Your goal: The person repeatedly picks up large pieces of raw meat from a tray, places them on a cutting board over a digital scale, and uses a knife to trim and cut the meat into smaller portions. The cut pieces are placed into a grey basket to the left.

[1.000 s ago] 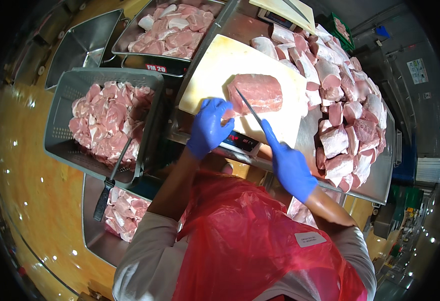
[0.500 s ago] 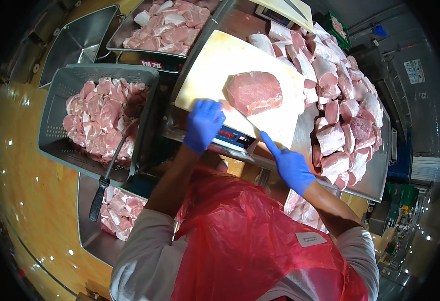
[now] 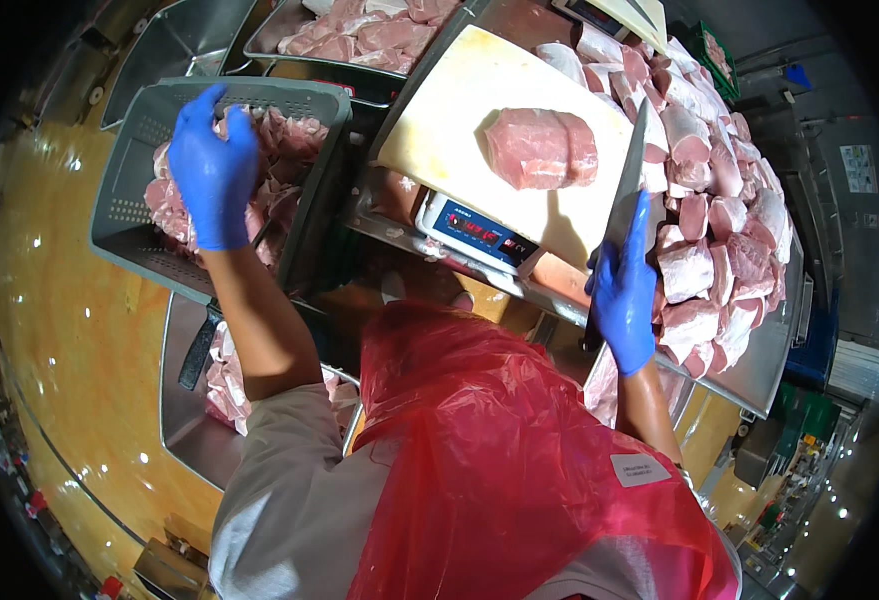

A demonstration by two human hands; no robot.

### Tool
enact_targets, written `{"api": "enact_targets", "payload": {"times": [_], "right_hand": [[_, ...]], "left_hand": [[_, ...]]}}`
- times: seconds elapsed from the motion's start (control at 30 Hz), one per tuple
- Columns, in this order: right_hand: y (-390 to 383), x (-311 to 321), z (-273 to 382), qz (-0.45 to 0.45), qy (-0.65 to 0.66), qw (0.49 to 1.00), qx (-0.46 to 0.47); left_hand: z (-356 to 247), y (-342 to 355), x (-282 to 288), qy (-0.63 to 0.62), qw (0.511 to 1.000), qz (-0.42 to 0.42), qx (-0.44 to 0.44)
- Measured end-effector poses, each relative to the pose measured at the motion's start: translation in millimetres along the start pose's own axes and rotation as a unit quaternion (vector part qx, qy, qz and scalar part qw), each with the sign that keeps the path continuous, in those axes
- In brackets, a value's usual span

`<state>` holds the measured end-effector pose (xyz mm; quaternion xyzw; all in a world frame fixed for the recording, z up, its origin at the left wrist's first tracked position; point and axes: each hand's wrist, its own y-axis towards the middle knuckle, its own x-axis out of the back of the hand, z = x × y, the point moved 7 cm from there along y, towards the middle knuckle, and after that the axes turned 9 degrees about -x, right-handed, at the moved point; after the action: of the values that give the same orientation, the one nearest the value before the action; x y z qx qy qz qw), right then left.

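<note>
My left hand (image 3: 214, 168), in a blue glove, is over the grey perforated crate (image 3: 122, 195) of meat pieces, its fingers spread and holding nothing that I can see. In my blue-gloved right hand (image 3: 624, 300) is a long knife (image 3: 626, 185), its blade pointing up and away past the board's right edge, index finger stretched along it. A block of raw meat (image 3: 542, 150) lies on the white cutting board (image 3: 449, 110), untouched by either hand. Below the board's near edge shows a scale (image 3: 474, 230) with a lit display.
On the right, the metal table (image 3: 759, 375) bears a big heap of meat pieces (image 3: 714, 215). A metal tray (image 3: 259, 45) of meat stands behind the crate, and a metal tub (image 3: 174, 420) sits below it. A black handle (image 3: 199, 350) sticks out over the crate's near rim.
My left hand has gone from the board's near edge leftward to over the crate. The knife has come away from the meat and swung upright on the right.
</note>
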<state>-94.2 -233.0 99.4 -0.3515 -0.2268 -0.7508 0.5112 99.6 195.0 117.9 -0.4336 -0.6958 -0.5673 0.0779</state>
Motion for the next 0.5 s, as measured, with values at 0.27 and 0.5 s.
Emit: {"api": "enact_targets", "payload": {"times": [0.27, 0.5], "right_hand": [[19.9, 12.8, 28.0, -0.057, 0.025, 0.998, 0.023], [1.7, -5.1, 6.0, -0.024, 0.030, 0.999, -0.003]], "left_hand": [[-108.7, 23.2, -75.3, -0.238, 0.957, 0.003, -0.164], [-130.5, 6.1, -118.1, -0.280, 0.948, 0.018, -0.148]]}}
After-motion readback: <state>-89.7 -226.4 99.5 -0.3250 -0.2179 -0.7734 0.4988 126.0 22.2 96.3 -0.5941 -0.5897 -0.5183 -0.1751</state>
